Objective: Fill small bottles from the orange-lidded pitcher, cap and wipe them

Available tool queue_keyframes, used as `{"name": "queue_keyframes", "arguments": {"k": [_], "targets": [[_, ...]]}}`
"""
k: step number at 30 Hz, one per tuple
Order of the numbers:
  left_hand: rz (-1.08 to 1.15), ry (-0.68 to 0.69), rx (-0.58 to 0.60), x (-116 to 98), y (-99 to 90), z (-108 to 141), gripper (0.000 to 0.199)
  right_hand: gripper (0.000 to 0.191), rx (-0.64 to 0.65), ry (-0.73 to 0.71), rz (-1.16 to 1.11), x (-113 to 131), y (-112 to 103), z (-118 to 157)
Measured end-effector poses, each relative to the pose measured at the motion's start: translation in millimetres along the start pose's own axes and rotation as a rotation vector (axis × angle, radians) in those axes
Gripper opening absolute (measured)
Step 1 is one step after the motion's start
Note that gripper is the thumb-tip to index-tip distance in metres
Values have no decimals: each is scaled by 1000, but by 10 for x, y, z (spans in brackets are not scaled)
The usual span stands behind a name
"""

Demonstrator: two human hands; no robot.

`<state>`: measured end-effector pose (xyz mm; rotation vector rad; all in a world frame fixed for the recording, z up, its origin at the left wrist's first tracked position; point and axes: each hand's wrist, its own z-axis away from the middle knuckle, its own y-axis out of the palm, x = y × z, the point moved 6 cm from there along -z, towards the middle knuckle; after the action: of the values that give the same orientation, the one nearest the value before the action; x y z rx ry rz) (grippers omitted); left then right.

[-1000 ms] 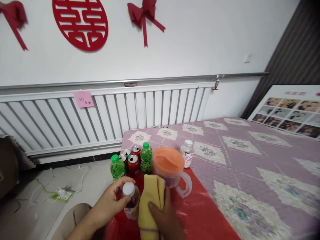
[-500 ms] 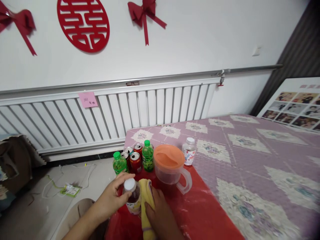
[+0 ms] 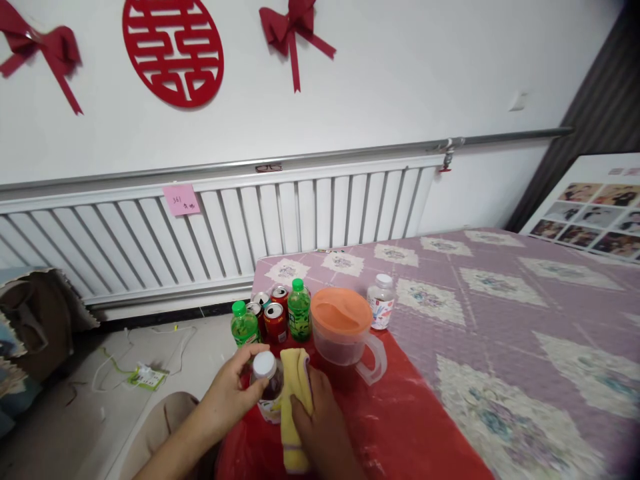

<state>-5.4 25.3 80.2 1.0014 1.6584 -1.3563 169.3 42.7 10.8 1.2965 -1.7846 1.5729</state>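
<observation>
Bottle (image 3: pixel 270 395) pinched by left hand (image 3: pixel 235 390) near red cover (image 3: pixel 400 413) edge; right hand (image 3: pixel 323 423) grips cloth (image 3: pixel 294 383).

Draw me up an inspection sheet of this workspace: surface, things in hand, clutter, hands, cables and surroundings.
Surface: glossy red cover, beside a mauve patterned spread.
Things in hand: near white-capped bottle, upright; folded yellow cloth right beside it.
Clutter: two green-capped bottles, several opened drink cans, orange-lidded jug, far white-capped bottle.
Hands: left hand round the bottle's upper part; right hand holding the cloth.
Cables: thin pale strands on the floor; cannot tell whether they are cables.
Surroundings: white radiator with pink note; photo board at right.
</observation>
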Motion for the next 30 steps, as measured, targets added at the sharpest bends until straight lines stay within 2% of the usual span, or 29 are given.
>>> {"name": "queue_keyframes", "arguments": {"k": [3,7,9,12,15,18,22,24,26,28,30], "targets": [[-72,55,-61,14,-14,15,41,60,87,117,-13,-127,40,-57],[-207,145,-166,-22,-26,28,41,61,56,115,-75,-121,8,-50],[-224,165,-136,-56,-13,19,40,62,28,89,-137,-82,-30,-18],[-208,178,-22,-124,1,1,44,62,-4,36,-208,-15,-112,28],[-168,127,76,-158,-10,-12,46,59,3,6,-225,37,-178,24],[-123,73,125,-167,-24,-23,46,55,89,69,-159,7,-160,-28],[-61,54,179,-146,5,-30,49,60,218,133,-17,-75,-85,-80],[-75,80,141,-121,5,-26,48,59,199,131,-13,-81,-95,-87],[-139,129,25,-101,-27,-12,46,57,143,98,-53,-45,-135,-77],[-221,151,-109,-82,-64,16,47,55,63,10,-111,35,-198,-49],[-290,134,-167,-71,-64,40,45,55,-6,-126,-151,137,-258,-2]]}}
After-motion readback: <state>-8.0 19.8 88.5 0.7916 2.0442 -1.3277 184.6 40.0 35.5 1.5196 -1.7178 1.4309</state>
